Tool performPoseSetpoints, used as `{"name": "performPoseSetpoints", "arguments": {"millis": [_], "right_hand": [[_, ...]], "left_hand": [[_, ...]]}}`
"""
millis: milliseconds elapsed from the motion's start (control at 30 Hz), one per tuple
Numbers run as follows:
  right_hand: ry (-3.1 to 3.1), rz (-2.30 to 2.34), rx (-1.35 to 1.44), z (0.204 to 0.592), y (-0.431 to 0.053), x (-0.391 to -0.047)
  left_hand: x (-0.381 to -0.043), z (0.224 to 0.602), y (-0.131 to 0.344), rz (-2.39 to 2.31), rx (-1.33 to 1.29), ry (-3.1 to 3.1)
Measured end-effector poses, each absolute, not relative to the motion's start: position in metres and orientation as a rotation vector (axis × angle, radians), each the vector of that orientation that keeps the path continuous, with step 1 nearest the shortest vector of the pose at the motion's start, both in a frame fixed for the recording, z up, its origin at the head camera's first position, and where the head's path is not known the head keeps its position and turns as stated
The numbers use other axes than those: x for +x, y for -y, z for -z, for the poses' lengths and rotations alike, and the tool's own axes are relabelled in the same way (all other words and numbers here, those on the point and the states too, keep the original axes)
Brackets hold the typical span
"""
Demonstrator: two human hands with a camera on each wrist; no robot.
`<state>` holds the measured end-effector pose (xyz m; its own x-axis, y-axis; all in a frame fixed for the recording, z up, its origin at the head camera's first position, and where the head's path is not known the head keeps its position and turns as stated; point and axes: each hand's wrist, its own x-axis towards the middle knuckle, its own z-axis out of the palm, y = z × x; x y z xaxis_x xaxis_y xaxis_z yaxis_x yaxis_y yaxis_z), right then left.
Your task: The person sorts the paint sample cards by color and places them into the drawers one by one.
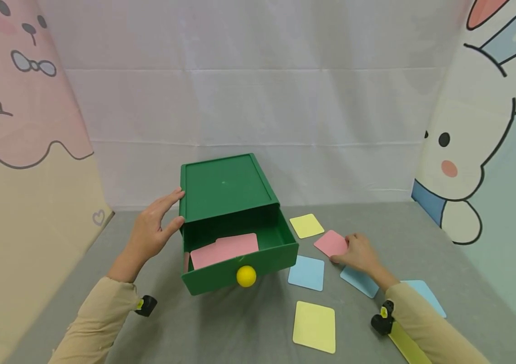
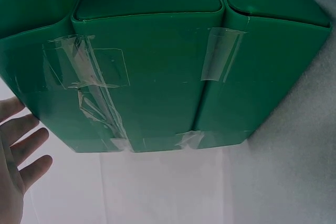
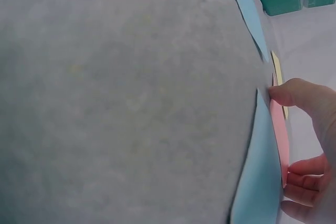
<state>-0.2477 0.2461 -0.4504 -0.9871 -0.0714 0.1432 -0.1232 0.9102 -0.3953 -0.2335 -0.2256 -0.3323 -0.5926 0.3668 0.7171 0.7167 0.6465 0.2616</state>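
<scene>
A green drawer box [image 1: 228, 187] stands with its top drawer [image 1: 287, 250] pulled out, a yellow ball knob [image 1: 246, 276] on its front. Pink cards [image 1: 235, 247] lie inside the drawer. My left hand [image 1: 153, 230] rests with extended fingers against the box's left side; the left wrist view shows taped green sections [image 2: 152, 77] beside that hand. On the right, my right hand [image 1: 360, 255] pinches a pink card [image 1: 330, 242] by its edges, thumb at one edge and fingers at the opposite one. This card [image 3: 279, 135] is close over the grey cloth.
Around the right hand lie blue cards [image 1: 306, 273], one partly beneath it and another near the right sleeve. A yellow card [image 1: 307, 226] is farther back and a second yellow card [image 1: 314, 327] nearer. A white curtain [image 1: 258, 101] hangs behind, with printed panels at both sides.
</scene>
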Motion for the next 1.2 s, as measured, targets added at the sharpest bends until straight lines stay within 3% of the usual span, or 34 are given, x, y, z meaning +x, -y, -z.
{"name": "performPoseSetpoints", "arguments": {"millis": [567, 1200], "right_hand": [[2.956, -0.592, 0.225, 0.434, -0.249, -0.244], [2.756, -0.539, 0.558, 0.350, -0.228, -0.232]], "left_hand": [[-0.231, 0.330, 0.224, 0.708, -0.829, 2.252], [-0.233, 0.333, 0.224, 0.741, -0.829, 2.236]]}}
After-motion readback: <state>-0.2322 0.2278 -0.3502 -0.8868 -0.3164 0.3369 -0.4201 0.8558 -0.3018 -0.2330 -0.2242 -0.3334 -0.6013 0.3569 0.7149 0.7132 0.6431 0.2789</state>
